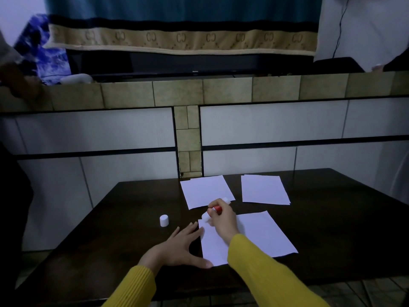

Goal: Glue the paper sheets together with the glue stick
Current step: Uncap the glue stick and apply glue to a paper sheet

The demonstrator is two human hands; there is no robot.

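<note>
Bare dark table [124, 218] left of the near sheet [261, 235] holds only 1 white cap [164, 220].

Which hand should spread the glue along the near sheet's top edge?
Right. The right hand already grips the uncapped glue stick, tip at the near sheet's far left corner. The left hand lies flat on its left edge, steadying it.

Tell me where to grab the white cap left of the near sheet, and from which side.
Take the cap by its round side wall with a thumb-and-finger pinch from straight above. It stands upright and alone on the dark table, so both sides look free. The left hand, spread flat at the near sheet, is probably closest; the right hand holds the glue stick.
</note>
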